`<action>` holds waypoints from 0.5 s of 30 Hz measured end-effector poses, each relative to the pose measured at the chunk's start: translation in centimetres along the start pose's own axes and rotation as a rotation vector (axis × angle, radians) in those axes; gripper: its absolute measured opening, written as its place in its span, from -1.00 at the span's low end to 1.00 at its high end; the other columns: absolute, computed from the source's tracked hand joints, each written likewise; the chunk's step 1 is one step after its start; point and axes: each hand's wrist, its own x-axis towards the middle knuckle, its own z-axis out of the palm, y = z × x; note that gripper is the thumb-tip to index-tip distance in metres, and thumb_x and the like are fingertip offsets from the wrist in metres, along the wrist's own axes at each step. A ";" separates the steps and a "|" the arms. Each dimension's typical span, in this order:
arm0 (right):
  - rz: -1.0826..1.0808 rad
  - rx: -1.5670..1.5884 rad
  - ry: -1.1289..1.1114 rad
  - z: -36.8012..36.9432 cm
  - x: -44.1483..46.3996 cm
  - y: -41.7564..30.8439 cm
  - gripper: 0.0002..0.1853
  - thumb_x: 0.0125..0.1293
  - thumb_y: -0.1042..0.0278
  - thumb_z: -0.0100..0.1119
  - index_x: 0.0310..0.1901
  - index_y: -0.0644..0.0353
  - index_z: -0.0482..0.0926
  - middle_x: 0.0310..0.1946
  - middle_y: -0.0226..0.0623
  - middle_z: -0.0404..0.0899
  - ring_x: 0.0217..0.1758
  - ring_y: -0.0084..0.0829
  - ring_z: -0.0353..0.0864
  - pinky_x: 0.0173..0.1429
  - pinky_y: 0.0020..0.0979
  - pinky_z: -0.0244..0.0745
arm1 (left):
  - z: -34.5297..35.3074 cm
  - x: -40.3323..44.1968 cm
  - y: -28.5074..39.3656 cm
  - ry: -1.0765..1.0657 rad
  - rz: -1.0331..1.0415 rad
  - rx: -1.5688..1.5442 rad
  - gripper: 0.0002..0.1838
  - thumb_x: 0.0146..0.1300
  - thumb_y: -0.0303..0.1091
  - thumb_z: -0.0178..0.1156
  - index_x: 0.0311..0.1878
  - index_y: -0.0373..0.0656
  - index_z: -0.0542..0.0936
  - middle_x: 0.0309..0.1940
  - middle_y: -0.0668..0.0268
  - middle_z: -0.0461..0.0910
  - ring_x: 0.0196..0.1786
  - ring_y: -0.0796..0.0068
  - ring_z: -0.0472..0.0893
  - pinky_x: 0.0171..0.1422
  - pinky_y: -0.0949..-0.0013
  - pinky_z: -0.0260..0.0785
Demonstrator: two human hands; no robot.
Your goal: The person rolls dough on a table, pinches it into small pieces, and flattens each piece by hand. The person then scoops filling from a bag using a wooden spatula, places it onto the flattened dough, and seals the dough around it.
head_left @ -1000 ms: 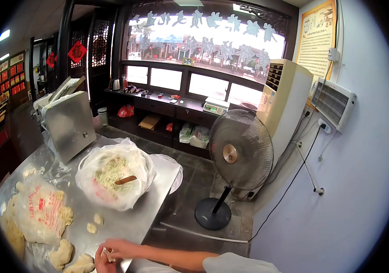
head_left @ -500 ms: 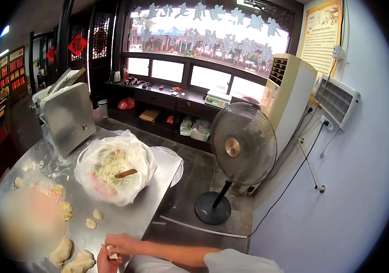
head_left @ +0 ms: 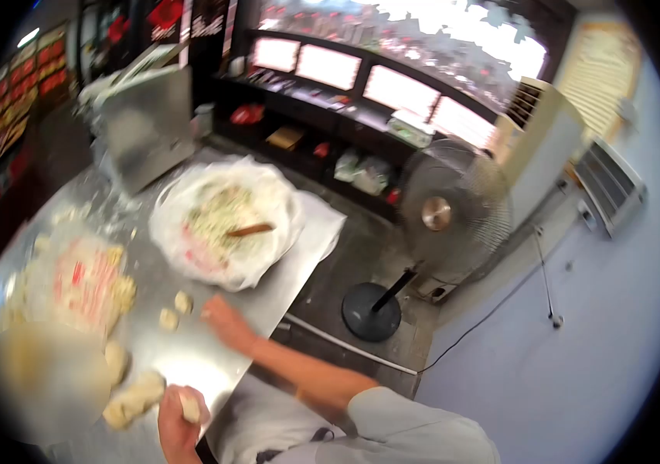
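Apparently shaping pale dough lump (head_left: 190, 405) clasped in curled left hand (head_left: 175, 416).
Cannot tell finger state on right hand (head_left: 226, 319); to lift oval cream dough pieces (head_left: 168, 319), pinch lightly.

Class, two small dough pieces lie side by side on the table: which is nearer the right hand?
The piece closer to the white plastic; the other piece lies farther from the right hand.

Cream dough (head_left: 135, 400); green-flecked pale filling (head_left: 218, 215); brown stick (head_left: 250, 230); red-printed bag (head_left: 79, 274); black fan base (head_left: 372, 312); lilac wall (head_left: 600, 332).
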 end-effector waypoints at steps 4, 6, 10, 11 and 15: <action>0.052 0.122 -0.002 0.3 1.0 -1.6 -0.83 0.60 0.42 0.03 -0.04 0.26 0.63 -0.12 -0.05 0.47 -0.03 -0.05 0.52 0.13 -0.13 0.46 | -2.2 1.3 -1.4 0.241 -0.061 -0.482 -0.62 0.68 -0.13 0.08 0.26 -0.24 0.56 0.11 0.16 0.64 0.20 0.24 0.63 0.36 0.12 0.52; 0.011 0.063 -0.031 0.9 0.1 -0.9 -0.86 0.45 0.56 0.11 -0.04 0.26 0.63 -0.11 -0.03 0.54 -0.02 0.02 0.56 0.15 -0.08 0.47 | -3.7 0.8 -3.4 0.212 -0.014 -0.501 -0.63 0.63 -0.23 0.16 0.27 -0.31 0.53 0.22 0.05 0.59 0.35 0.16 0.57 0.50 0.03 0.47; 0.139 0.092 -0.182 0.8 -0.7 -3.4 -0.61 0.21 0.83 0.09 0.04 0.31 0.63 0.02 -0.02 0.62 0.14 0.02 0.62 0.29 -0.14 0.50 | -3.3 0.5 -4.3 0.384 -0.009 -0.458 -0.79 0.61 -0.46 0.11 0.21 -0.27 0.48 0.27 -0.04 0.57 0.39 0.03 0.58 0.59 0.00 0.43; 0.191 0.139 -0.229 1.0 -1.1 -3.8 -0.58 0.21 0.83 0.09 0.08 0.31 0.63 0.06 -0.02 0.63 0.19 0.02 0.62 0.33 -0.15 0.50 | -3.6 0.6 -4.6 0.411 -0.005 -0.484 -0.80 0.59 -0.51 0.09 0.19 -0.29 0.49 0.27 -0.04 0.56 0.42 -0.01 0.56 0.59 0.00 0.43; 0.183 0.141 -0.185 1.9 -1.8 -5.2 -0.51 0.23 0.80 0.10 0.19 0.29 0.64 0.22 -0.02 0.63 0.30 0.00 0.61 0.41 -0.17 0.49 | -4.7 1.2 -4.9 0.511 0.023 -0.553 -0.63 0.51 -0.56 0.07 0.34 -0.33 0.44 0.36 -0.12 0.49 0.47 -0.12 0.50 0.65 -0.10 0.34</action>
